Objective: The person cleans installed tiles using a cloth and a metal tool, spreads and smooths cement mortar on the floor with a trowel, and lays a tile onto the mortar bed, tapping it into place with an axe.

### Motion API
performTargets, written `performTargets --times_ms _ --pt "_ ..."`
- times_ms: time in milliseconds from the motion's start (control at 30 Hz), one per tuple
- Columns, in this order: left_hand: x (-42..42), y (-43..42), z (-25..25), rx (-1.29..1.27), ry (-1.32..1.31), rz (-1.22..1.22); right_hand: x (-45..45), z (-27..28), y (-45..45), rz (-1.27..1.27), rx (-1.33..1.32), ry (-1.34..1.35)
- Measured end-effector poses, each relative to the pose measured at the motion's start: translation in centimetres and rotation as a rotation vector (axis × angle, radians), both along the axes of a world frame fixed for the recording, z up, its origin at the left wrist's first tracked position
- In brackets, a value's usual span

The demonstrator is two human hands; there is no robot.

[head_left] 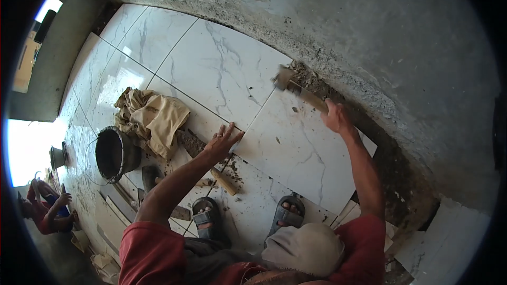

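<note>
My right hand (338, 117) is wrapped round the wooden handle of a hammer (311, 99). The hammer's blurred head is over the upper corner of a white marbled floor tile (303, 148), close to the wall. My left hand (223, 143) lies with fingers spread at the seam on the tile's left side, its fingertips touching the tile surface. Just below that hand, a wooden-handled tool (224, 182) rests on the floor among mortar crumbs. A crumpled beige cloth (158, 119) lies to the left of the hand.
A dark bucket (119, 155) stands at left beside the cloth. Rough grey wall (369, 37) runs along the right, with a strip of dirt (398, 179) at its foot. Tile pieces (119, 206) lie lower left. Another person (47, 206) crouches at far left.
</note>
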State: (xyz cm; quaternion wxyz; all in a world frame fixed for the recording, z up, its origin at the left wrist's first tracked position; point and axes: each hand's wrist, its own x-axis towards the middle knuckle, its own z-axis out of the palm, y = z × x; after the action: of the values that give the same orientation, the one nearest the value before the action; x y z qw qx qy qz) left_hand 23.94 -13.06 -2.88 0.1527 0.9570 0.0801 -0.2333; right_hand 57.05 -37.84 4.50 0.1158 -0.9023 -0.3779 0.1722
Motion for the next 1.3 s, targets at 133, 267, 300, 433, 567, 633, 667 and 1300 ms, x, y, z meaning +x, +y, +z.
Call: performTargets --times_ms 133,267,300,433,567,633,667,1300 --pt "-0.1 -0.6 1.2 -0.016 0.010 -0.012 0.6 -3.0 0.2 0.266 0.243 -0.042" --pt "-0.4 -0.7 0.1 0.004 -0.011 -0.016 4.3 -5.4 0.7 -0.081 -0.115 0.017" --pt "-0.5 -0.6 0.0 0.010 -0.001 -0.004 3.4 -4.3 0.8 -0.079 -0.113 0.021" --pt "-1.0 -1.0 -0.3 0.020 0.004 -0.008 1.4 -2.6 0.5 0.090 0.023 0.066" --pt "-0.2 -0.9 0.6 -0.042 -0.017 0.017 5.3 -7.8 0.4 -0.189 -0.088 0.070" --pt "-0.6 -0.5 0.4 -0.021 -0.004 0.006 4.6 -5.9 0.5 -0.161 -0.133 0.073" --pt "-0.7 -0.5 0.2 -0.012 -0.001 0.007 4.2 -4.5 0.6 -0.121 -0.186 0.070" --pt "0.0 -0.9 1.0 -0.017 0.039 0.012 6.1 -4.2 1.4 -0.146 -0.164 0.135"
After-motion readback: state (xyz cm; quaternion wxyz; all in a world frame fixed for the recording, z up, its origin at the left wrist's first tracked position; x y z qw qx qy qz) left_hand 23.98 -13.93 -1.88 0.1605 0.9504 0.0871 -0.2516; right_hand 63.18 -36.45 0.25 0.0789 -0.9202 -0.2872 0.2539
